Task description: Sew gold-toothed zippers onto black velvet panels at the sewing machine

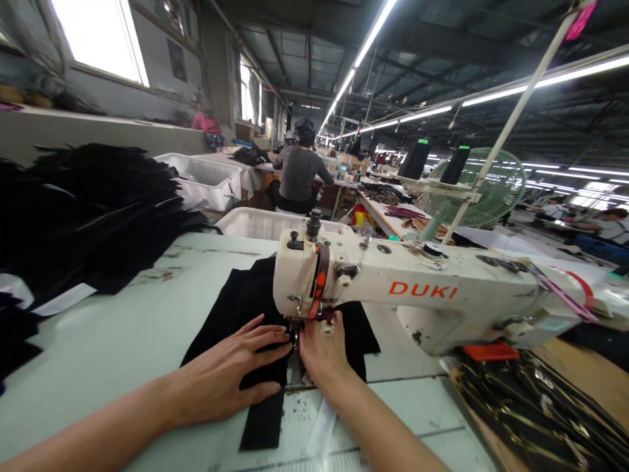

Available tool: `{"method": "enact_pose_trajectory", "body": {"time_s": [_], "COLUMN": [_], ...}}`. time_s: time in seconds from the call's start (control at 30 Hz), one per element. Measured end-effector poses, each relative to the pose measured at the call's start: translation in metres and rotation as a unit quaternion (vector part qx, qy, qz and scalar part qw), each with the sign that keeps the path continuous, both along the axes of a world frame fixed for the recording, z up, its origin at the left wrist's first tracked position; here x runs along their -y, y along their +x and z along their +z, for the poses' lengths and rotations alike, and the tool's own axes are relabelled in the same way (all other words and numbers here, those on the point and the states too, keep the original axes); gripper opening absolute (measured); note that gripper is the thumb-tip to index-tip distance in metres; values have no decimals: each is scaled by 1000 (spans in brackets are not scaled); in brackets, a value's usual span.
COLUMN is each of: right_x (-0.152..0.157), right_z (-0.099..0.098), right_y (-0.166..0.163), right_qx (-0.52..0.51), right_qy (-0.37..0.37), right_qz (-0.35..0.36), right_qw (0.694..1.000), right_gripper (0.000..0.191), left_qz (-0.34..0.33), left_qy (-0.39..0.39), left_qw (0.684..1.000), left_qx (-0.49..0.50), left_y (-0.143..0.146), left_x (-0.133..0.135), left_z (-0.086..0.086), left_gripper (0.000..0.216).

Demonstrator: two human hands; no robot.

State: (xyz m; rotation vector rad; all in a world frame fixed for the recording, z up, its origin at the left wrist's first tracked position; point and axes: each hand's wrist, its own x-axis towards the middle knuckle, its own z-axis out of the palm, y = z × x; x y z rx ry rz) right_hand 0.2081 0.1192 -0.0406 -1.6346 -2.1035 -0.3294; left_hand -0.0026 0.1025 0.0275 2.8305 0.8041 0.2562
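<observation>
A white sewing machine point(344, 269) marked DUKI stands across the table, its presser foot point(295, 333) down by my hands. Black fabric point(221, 321) lies under its head and spreads out on both sides, with a narrow strip point(263, 419) reaching toward me. My left hand point(230, 367) rests flat on the fabric left of the foot, fingers stretched and thumb apart. Close on the foot's right side, my right hand point(324, 351) is closed on the fabric with curled fingers. The machine head partly hides those fingertips. A whitish strip point(322, 426) lies below my right wrist.
Stacked black fabric pieces point(93, 210) rise at the left. White plastic bins point(211, 180) stand beyond the table. Black straps with metal fittings point(535, 419) lie at the lower right. Thread cones point(413, 160) and a green fan point(491, 187) stand behind the machine. A person point(301, 167) sits ahead.
</observation>
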Motion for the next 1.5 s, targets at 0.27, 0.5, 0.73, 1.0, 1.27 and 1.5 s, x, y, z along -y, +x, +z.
{"method": "enact_pose_trajectory", "body": {"time_s": [0.27,0.5,0.73,1.0,1.27,1.5], "right_x": [22,39,29,26,23,22], "right_z": [35,22,5,6,6,10], "right_y": [27,33,26,23,24,25], "right_qx": [35,2,-56,-73,-72,-94], "right_qy": [14,79,112,113,115,129], "right_qz": [46,264,233,204,203,209], "right_qw": [998,961,964,970,970,965], "right_gripper": [22,30,27,31,30,28], "left_qz": [0,-25,-6,1,10,7], "left_qy": [6,19,18,21,19,4], "left_qw": [1000,999,998,999,998,998], "left_qx": [2,41,58,39,51,62], "left_y": [0,4,3,3,3,4], "left_x": [1,3,-6,-10,-14,-14], "left_z": [1,5,-3,-3,-11,-9], "left_gripper": [50,54,56,51,49,47]}}
